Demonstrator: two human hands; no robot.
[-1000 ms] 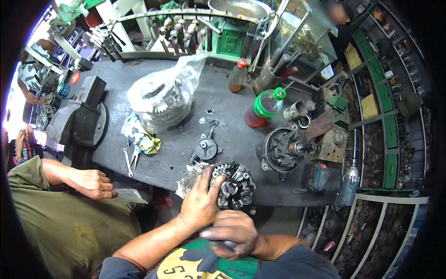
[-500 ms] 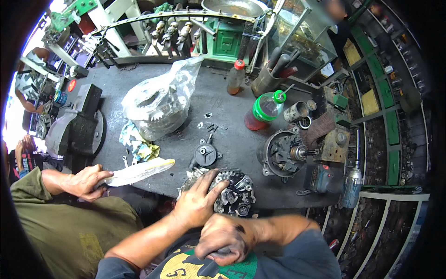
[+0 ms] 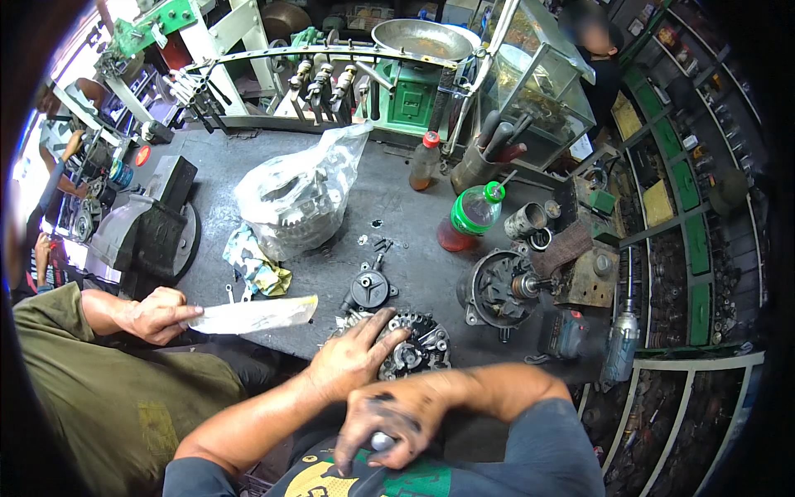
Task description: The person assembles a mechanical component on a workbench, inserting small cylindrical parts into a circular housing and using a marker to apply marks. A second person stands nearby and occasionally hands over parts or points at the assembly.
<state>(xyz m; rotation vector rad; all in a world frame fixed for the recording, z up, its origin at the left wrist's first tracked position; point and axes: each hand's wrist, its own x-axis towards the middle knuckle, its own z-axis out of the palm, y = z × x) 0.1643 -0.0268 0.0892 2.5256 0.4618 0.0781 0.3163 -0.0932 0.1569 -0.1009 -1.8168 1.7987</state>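
In front of me at the near bench edge sits an opened alternator point(image 3: 407, 358) with its inner parts exposed. My left hand point(image 3: 352, 364) grips it from the left, thumb and fingers over its top. My right hand point(image 3: 393, 418) is closed just nearer to me, close to my shirt. A rounded grey end of something point(image 3: 382, 441) shows within its fingers; the rest is hidden by the hand. Just beyond the alternator lies a round dark cover point(image 3: 370, 287) with small screws point(image 3: 383, 245) beside it.
A co-worker's hand point(image 3: 161, 315) holds a white plastic-wrapped piece point(image 3: 257, 316) at left. Around the bench are a bagged metal part point(image 3: 294, 203), a vise point(image 3: 145, 236), a rag point(image 3: 248, 261), bottles point(image 3: 472, 215), a finned rotor housing point(image 3: 497, 290) and a power driver point(image 3: 623, 340).
My right hand has turned and opened slightly, exposing the rounded grey end. My left hand remains on the alternator. The co-worker's white piece has tilted to nearly level. The whole view has shifted slightly.
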